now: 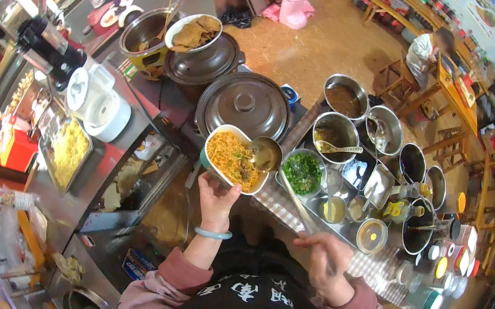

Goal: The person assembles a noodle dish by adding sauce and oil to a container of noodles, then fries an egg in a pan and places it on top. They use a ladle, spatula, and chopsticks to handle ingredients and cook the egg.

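Observation:
My left hand [216, 198], a pale bangle on its wrist, holds a rounded rectangular container of noodles [233, 159] by its near side. Green bits lie among the noodles. My right hand [325, 261], somewhat blurred, grips the long handle of a metal ladle [267, 154]. The ladle's bowl is at the container's right rim, partly over the noodles; whether it touches them I cannot tell. Just right of the ladle sits a bowl of chopped green onions [302, 171]. Beyond the container stands a large dark pot with its lid [245, 105] on.
Metal pots [346, 97] and seasoning tubs [333, 209] crowd the right counter, one with a patterned spoon [338, 148]. A second lidded pot [201, 61] bears a bowl of brown sheets [196, 34]. Leftward is a tray of yellow food [65, 151]. A person [423, 56] sits far right.

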`<state>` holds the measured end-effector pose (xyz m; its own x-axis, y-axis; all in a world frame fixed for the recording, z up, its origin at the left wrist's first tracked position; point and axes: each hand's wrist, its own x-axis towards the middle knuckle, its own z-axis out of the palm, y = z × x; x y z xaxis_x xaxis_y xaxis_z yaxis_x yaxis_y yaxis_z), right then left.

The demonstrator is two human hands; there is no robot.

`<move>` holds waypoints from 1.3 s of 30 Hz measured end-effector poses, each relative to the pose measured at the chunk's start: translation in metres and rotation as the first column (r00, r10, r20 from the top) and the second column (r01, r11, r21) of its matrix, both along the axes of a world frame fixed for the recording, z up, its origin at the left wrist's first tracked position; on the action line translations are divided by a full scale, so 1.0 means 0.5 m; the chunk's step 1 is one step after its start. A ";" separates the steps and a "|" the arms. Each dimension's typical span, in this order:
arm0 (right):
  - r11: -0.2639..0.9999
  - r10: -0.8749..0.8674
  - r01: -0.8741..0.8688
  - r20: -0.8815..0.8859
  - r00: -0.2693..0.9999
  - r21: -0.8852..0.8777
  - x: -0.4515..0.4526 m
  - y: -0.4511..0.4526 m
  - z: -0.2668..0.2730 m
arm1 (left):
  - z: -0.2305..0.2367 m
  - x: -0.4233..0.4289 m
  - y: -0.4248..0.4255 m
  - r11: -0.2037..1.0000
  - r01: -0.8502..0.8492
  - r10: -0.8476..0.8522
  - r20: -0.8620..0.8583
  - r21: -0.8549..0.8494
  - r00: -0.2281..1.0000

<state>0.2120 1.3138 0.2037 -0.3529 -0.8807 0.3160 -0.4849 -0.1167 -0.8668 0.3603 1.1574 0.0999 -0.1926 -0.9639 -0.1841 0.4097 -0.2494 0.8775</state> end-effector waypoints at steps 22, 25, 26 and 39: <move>0.916 -0.374 0.400 0.415 0.829 0.027 0.052 -0.004 0.031 | 0.016 -0.072 -0.102 0.957 0.278 -0.279 -0.002 0.080 0.960; 0.927 -0.366 0.374 0.242 0.899 0.016 0.058 -0.020 0.040 | 0.015 -0.085 -0.103 0.962 0.273 -0.273 0.024 -0.018 0.962; 0.928 -0.370 0.371 0.144 0.918 0.023 0.060 -0.025 0.043 | 0.014 -0.089 -0.105 0.962 0.268 -0.266 0.044 -0.053 0.963; 0.870 -0.459 0.469 0.602 0.653 0.154 0.041 -0.023 0.039 | -0.002 -0.140 -0.111 0.944 0.313 -0.309 0.051 -0.102 0.950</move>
